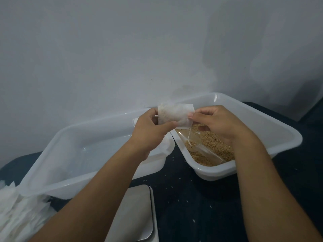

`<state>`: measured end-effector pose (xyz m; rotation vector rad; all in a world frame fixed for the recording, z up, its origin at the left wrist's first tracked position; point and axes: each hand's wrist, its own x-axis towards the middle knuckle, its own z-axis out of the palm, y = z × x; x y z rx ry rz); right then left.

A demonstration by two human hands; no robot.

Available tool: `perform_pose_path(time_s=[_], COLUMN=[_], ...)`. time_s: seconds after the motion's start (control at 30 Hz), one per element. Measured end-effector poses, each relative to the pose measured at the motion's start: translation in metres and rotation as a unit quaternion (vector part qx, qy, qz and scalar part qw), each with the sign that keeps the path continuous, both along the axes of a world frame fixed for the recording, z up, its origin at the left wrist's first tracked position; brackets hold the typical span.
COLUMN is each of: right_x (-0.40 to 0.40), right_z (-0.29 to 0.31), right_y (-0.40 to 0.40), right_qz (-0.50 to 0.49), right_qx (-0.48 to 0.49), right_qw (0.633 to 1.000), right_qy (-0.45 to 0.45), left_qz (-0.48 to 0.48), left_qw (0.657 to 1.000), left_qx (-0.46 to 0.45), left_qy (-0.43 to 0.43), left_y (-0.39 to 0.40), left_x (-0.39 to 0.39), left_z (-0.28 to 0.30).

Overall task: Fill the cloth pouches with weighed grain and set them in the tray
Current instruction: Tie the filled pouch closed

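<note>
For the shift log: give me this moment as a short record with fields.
pouch: white cloth pouch, held up between both hands, drawstring hanging down
left hand: grips the pouch's left side
right hand: pinches its right edge
grain tray: right tray, holds brown grain and a clear scoop
other tray: left tray, contents unclear
scale: bare, near edge
spare pouches: stack at lower left

both hands hold one white cloth pouch above the trays: left hand in a grip on its left side, right hand pinching its right edge. its string hangs over the grain in the right tray.
</note>
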<state>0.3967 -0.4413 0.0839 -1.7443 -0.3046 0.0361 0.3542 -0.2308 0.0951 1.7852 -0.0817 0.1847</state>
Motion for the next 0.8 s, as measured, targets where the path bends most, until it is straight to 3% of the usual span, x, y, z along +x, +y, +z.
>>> perform_pose_path(time_s=[0.5,0.8], right_x=[-0.001,-0.01], right_z=[-0.002,0.01], right_y=[-0.001,0.005], right_qz=[-0.002,-0.007], right_qx=[-0.005,0.002], right_qw=[1.0,0.999], right_qy=[0.004,-0.044], left_qz=[-0.006,-0.001], left_qw=[1.0,1.0], left_qx=[-0.012,-0.006], left_qy=[-0.002,0.011], left_y=[-0.001,0.005], left_x=[-0.001,-0.008], left_z=[0.001,-0.004])
